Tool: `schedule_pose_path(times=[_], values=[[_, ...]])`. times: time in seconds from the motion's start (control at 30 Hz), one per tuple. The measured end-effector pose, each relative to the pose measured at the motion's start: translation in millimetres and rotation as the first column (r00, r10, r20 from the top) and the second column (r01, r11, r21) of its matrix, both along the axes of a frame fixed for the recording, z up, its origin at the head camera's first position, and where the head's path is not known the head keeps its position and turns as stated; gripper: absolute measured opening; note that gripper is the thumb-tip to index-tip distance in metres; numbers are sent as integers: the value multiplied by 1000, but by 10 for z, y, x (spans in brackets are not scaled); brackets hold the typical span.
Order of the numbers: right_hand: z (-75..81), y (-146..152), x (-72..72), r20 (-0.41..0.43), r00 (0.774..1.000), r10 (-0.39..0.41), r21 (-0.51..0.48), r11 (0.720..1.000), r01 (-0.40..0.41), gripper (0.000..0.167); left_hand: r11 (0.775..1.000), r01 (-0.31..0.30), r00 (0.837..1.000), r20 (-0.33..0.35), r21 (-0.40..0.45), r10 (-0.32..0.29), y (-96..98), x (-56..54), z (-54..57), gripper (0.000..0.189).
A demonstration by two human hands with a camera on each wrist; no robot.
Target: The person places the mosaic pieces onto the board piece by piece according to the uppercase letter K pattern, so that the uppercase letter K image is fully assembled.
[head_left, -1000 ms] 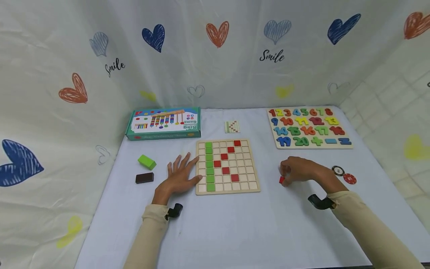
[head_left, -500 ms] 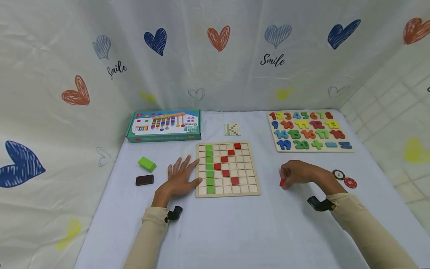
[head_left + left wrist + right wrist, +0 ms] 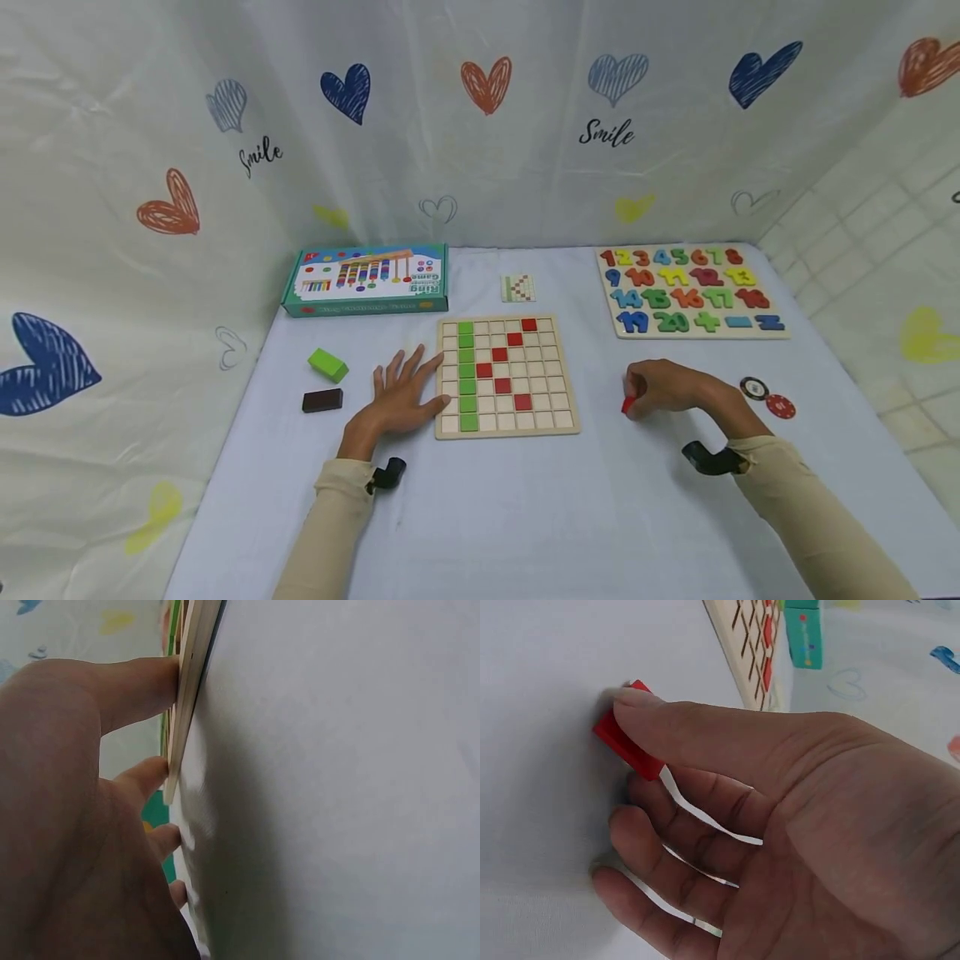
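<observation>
In the head view, a wooden grid board (image 3: 566,379) lies mid-table. Green tiles (image 3: 467,369) form a column on it, and several red tiles (image 3: 499,354) run in two slanting lines. Beside its left edge rests my left hand (image 3: 397,404), fingers spread, thumb and index touching the side of the board. Right of the board, my right hand (image 3: 663,387) pinches a red tile (image 3: 630,746) between thumb and fingers, close to the tablecloth. The right wrist view shows that tile tilted, its far side covered by the thumb; the other fingers curl loosely below.
A small patterned card (image 3: 517,288) lies behind the board. At back left is a ring game box (image 3: 366,282); at back right, a number puzzle (image 3: 693,292). A green block (image 3: 327,365) and dark block (image 3: 322,401) sit left; black (image 3: 753,388) and red chips (image 3: 781,406) lie right.
The red tile in my right hand has turned slightly and shifted a touch left. My left hand stays at the board's edge. The head view has tilted a little.
</observation>
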State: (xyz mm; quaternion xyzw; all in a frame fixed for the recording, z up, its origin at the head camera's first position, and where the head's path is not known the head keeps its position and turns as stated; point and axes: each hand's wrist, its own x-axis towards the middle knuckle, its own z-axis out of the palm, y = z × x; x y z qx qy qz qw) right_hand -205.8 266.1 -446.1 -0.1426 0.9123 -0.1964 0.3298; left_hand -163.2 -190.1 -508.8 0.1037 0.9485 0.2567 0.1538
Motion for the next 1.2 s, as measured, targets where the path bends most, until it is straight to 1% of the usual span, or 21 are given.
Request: schedule_pose_path(times=[0.07,0.2,0.33,0.5,0.6,0.67,0.8,1.0,1.07,1.2], values=[[1,0,13,-3,1000,0,-10,1000,-1,28,1000,0,1000,9,-17,0,2,4,-7,78],[24,-10,36,-20,1000,7,-31,999,-8,24,1000,3,1000,14,-15,-3,-6,6,-29,78],[57,-73,44,-55,998,1,-98,995,-6,17,1000,3,1000,-2,6,-3,-26,-17,-64,78],[46,-249,36,-116,993,11,-207,978,-35,10,1000,-3,1000,-1,-7,3,-43,-49,-102,79],[15,-374,42,-155,988,24,-262,963,-64,10,1000,-6,1000,3,2,6,-36,-48,-105,79],[-12,-461,50,-167,986,24,-290,954,-73,11,1000,-9,1000,11,-2,9,-29,-43,-109,79],[-54,-653,68,-158,987,38,-327,941,-88,11,1000,-13,1000,17,-7,13,-23,-34,-128,79],[-158,-897,108,-101,991,85,-386,915,-117,8,1000,-6,1000,12,-12,6,-30,-45,-129,80],[-181,-945,124,-87,992,90,-392,912,-118,7,1000,-2,1000,6,-1,2,-29,-44,-109,79],[-195,-1002,152,-90,991,97,-387,914,-125,6,1000,0,1000,-1,20,0,-31,-43,-80,79]])
